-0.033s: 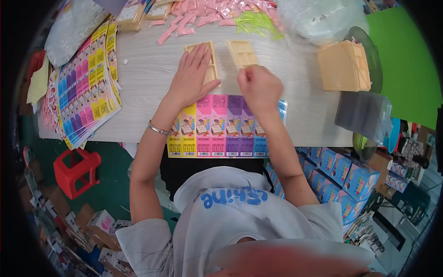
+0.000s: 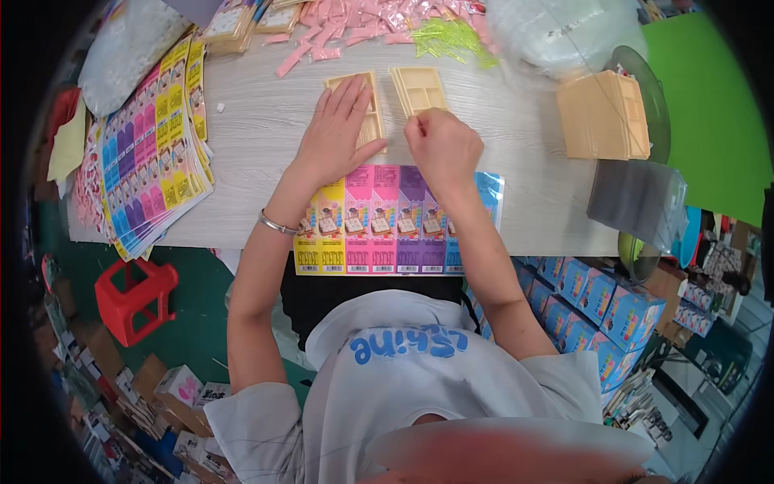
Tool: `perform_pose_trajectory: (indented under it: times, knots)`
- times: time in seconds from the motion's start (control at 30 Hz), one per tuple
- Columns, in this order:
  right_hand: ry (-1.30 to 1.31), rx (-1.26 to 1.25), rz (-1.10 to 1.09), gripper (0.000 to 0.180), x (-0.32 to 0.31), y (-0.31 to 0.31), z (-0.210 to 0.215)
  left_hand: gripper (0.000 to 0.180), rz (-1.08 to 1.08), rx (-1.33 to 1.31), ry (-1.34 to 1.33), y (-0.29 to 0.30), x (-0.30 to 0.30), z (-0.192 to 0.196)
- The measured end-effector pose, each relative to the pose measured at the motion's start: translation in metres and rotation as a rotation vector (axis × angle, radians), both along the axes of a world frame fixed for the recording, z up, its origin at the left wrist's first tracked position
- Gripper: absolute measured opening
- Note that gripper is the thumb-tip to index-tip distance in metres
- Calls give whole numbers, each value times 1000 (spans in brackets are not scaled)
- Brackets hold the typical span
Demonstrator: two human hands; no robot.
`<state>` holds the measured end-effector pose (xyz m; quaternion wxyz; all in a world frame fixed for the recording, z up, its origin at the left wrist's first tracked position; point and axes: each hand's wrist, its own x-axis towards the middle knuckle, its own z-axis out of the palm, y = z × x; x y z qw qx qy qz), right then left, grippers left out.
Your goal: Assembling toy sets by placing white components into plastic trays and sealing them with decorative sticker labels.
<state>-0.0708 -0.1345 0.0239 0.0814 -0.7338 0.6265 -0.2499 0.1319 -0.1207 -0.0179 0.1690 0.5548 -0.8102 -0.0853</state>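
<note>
My left hand (image 2: 334, 133) lies flat, fingers stretched, over a beige compartment tray (image 2: 372, 125) on the table. Just right of it, my right hand (image 2: 443, 153) is closed at the near end of another beige piece, which looks like a small stack of compartment trays (image 2: 419, 87). The fingertips of that hand are hidden behind its back. Below both hands, a printed sheet (image 2: 375, 218) with yellow, pink, purple and blue card panels lies along the table's near edge, partly covered by my forearms.
Piles of similar printed sheets (image 2: 149, 153) stand at the left. Pink packets (image 2: 363, 20) and thin green pieces (image 2: 453, 39) lie at the back. A stack of beige trays (image 2: 601, 117) and a grey clear bin (image 2: 637, 202) are on the right. A red stool (image 2: 137, 298) stands on the floor.
My right hand has shifted slightly left with the stacked trays, which now stand straighter and show more of their compartments. My left hand stays in place.
</note>
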Motion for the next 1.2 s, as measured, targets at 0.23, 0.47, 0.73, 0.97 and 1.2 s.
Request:
perform_pose_trajectory:
  times: [0.23, 0.47, 0.73, 0.97, 1.2]
  knots:
    - [-368, 69, 232, 18, -18, 0, 20, 86, 74, -49, 62, -7, -22, 11]
    - [230, -458, -320, 28, -224, -38, 116, 66, 40, -115, -27, -13, -61, 0]
    - [300, -102, -333, 27, -281, -64, 119, 52, -11, -51, 222, -12, -35, -3]
    - [495, -549, -353, 18, -257, -37, 140, 47, 41, -217, 85, -18, -36, -4]
    - [50, -31, -25, 15, -78, 9, 33, 45, 50, -197, 112, -36, -24, -9]
